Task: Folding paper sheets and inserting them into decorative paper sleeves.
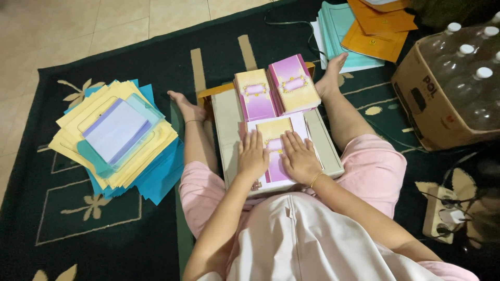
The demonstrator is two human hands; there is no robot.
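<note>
Both bare forearms reach forward from the body and converge, the elbows apart and the wrists close together. The left hand (253, 155) lies palm down with its fingers (253, 139) straight, close together and pointing away from the body. The right hand (300, 156) lies flat just beside it in the same pose, a thin bracelet at its wrist.

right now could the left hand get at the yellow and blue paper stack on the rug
Probably yes. The left hand lies flat on the pink card, and the paper stack sits on its own side, with only the left leg between.
</note>
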